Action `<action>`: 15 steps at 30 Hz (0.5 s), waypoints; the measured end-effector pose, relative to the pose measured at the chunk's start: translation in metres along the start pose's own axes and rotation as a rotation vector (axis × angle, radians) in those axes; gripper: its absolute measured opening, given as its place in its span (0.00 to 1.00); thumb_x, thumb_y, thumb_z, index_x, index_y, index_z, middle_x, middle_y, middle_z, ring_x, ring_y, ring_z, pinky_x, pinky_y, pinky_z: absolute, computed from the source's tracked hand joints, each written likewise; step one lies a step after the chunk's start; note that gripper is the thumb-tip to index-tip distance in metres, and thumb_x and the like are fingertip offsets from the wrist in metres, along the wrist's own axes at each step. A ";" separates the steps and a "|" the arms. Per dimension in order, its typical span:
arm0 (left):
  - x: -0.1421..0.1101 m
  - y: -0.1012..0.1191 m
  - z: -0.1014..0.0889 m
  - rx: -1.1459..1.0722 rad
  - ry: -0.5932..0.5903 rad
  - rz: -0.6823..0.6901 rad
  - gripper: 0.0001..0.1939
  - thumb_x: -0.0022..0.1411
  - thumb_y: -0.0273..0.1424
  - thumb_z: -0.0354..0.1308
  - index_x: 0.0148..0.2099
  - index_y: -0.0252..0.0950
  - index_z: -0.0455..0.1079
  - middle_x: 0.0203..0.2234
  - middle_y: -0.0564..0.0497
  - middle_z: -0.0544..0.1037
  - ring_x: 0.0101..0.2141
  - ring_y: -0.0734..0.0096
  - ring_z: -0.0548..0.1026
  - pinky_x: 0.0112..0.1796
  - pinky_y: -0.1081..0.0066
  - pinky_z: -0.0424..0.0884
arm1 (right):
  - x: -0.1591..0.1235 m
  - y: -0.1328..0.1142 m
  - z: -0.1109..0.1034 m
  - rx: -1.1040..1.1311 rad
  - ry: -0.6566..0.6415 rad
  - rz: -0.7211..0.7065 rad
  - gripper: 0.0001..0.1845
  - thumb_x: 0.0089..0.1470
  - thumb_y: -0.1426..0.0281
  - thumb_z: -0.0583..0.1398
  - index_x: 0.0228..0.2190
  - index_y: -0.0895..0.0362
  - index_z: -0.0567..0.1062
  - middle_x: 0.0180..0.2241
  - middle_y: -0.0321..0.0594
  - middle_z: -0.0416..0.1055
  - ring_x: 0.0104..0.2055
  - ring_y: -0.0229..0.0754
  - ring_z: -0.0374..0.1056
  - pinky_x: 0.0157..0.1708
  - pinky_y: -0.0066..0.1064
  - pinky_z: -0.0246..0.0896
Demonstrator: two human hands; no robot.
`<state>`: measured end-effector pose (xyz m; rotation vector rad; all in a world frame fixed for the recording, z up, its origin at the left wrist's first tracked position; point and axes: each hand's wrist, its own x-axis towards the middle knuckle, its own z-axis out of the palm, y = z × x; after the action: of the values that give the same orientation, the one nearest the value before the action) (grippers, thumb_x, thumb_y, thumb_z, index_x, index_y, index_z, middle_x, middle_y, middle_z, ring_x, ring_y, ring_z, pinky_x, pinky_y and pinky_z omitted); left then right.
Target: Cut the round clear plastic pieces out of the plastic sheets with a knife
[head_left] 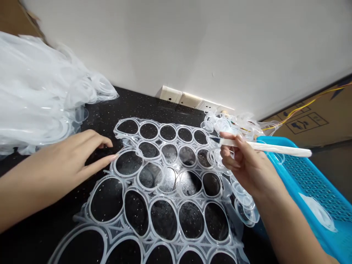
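Observation:
A translucent plastic sheet (150, 194) with rows of round holes lies over the black countertop. My left hand (74, 157) is at its left edge, thumb stretched out and apart from the bent index finger. The thumb tip meets or hovers just over the sheet's rim; I cannot tell which. Nothing shows between those fingers. In my right hand (247, 165), above the sheet's right side, is a slim craft knife (277, 147) with a white handle. Its dark pointed blade faces left, close to the last hole of the upper rows.
Loose clear discs (244, 198) lie along the sheet's right side, partly behind my right hand. A blue perforated basket (310, 176) stands at right, with some clear pieces inside. At left is a heap of translucent sheets (33, 91). Wall sockets (189, 99) and a cardboard box (310, 117) stand behind.

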<state>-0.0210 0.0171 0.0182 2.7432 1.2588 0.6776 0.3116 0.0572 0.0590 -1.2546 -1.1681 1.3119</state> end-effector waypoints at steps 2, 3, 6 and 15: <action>-0.006 0.004 0.006 -0.008 0.010 -0.024 0.17 0.62 0.38 0.49 0.51 0.41 0.67 0.45 0.50 0.72 0.48 0.60 0.67 0.49 0.58 0.63 | -0.003 0.002 0.009 -0.134 -0.046 -0.053 0.16 0.53 0.55 0.57 0.35 0.52 0.78 0.19 0.33 0.63 0.16 0.29 0.47 0.14 0.22 0.43; -0.008 0.008 0.009 -0.015 0.013 -0.035 0.17 0.61 0.39 0.50 0.51 0.41 0.67 0.45 0.49 0.72 0.48 0.60 0.67 0.49 0.57 0.63 | -0.005 0.002 0.014 -0.220 -0.085 -0.070 0.17 0.55 0.55 0.56 0.35 0.52 0.78 0.20 0.34 0.65 0.18 0.29 0.51 0.15 0.21 0.47; -0.012 0.011 0.015 -0.036 0.015 -0.066 0.17 0.61 0.40 0.50 0.50 0.41 0.67 0.45 0.48 0.71 0.48 0.59 0.67 0.49 0.56 0.64 | -0.012 0.002 0.034 -0.450 -0.292 -0.099 0.14 0.58 0.60 0.54 0.37 0.51 0.78 0.25 0.35 0.70 0.26 0.31 0.63 0.25 0.22 0.60; -0.008 -0.015 0.015 -0.037 -0.070 -0.108 0.13 0.66 0.32 0.42 0.47 0.35 0.65 0.43 0.44 0.71 0.45 0.59 0.67 0.46 0.57 0.64 | -0.015 0.015 0.080 -0.595 -0.717 -0.246 0.12 0.60 0.70 0.54 0.40 0.55 0.76 0.34 0.34 0.76 0.35 0.31 0.69 0.39 0.22 0.64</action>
<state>-0.0298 0.0230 -0.0018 2.6224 1.3536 0.5838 0.2318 0.0386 0.0469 -0.9881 -2.2704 1.3041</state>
